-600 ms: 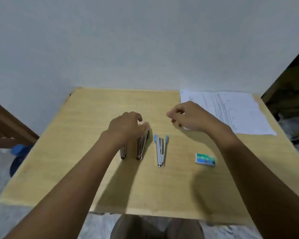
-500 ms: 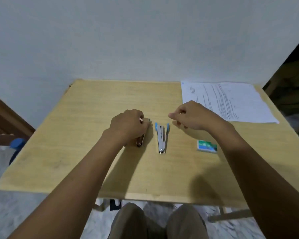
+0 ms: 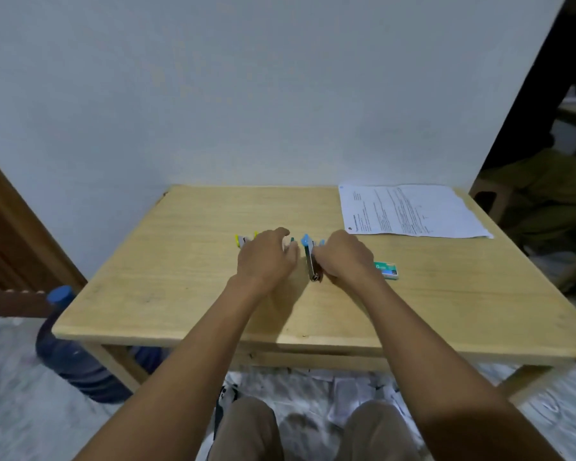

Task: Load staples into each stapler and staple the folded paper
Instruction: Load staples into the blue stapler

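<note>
Three small staplers lie side by side in the middle of the wooden table [image 3: 187, 294]. Only the far tip of the yellow-tipped stapler [image 3: 241, 240] shows, left of my left hand [image 3: 266, 259]. That hand lies over the green-tipped stapler [image 3: 292, 240] with its fingers curled round it, and most of this stapler is hidden. The blue-tipped stapler [image 3: 310, 261] lies lengthwise between my hands. My right hand [image 3: 345, 259] pinches its right side with curled fingers. A green staple box [image 3: 387, 271] sits just right of my right wrist. The printed paper [image 3: 409, 209] lies flat at the far right corner.
The table's far edge meets a pale wall. A large blue water bottle [image 3: 70, 347] stands on the floor by the table's left front leg. A stool and dark clutter [image 3: 539, 201] sit beyond the right edge. My knees are under the near edge.
My right hand has moved left and down onto the blue-tipped stapler and taken hold of it. My left hand stays over the left staplers. The camera has pulled back.
</note>
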`<state>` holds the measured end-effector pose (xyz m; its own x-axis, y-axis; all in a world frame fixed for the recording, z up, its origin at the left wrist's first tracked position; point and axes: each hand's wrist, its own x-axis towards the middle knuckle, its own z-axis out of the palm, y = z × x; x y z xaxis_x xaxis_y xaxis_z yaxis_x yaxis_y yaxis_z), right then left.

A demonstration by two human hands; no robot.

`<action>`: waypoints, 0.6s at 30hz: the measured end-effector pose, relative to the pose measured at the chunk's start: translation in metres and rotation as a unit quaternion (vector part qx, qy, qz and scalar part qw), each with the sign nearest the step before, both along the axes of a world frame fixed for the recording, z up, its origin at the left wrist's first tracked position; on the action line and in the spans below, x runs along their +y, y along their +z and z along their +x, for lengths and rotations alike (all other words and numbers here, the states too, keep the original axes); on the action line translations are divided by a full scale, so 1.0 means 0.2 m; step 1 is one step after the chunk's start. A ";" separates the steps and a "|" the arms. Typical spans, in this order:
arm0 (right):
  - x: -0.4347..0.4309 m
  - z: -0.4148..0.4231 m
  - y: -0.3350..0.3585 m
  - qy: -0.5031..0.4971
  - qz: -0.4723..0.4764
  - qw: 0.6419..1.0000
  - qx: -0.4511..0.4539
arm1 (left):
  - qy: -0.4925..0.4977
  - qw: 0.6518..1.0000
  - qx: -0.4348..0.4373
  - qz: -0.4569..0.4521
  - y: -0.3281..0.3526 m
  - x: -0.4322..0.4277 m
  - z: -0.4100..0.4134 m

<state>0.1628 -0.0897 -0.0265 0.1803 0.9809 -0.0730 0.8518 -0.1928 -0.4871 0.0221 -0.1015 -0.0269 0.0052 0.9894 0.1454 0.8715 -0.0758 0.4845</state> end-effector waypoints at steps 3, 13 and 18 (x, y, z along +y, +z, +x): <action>-0.06 0.03 0.00 -0.007 0.039 0.998 0.052 | 0.018 0.990 -0.137 -0.016 -0.01 -0.06 0.02; -0.37 0.00 0.00 0.007 0.209 0.963 0.170 | -0.045 0.954 -0.294 0.027 0.07 -0.21 0.08; -0.41 -0.04 0.00 -0.021 0.237 0.947 0.216 | -0.033 0.946 -0.306 0.100 0.10 -0.29 0.09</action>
<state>0.1554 -0.1720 -0.0263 0.2737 0.9143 0.2987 0.5495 0.1062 -0.8287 0.0397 -0.1596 -0.0073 -0.0806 0.9422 0.3253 0.4221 -0.2634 0.8674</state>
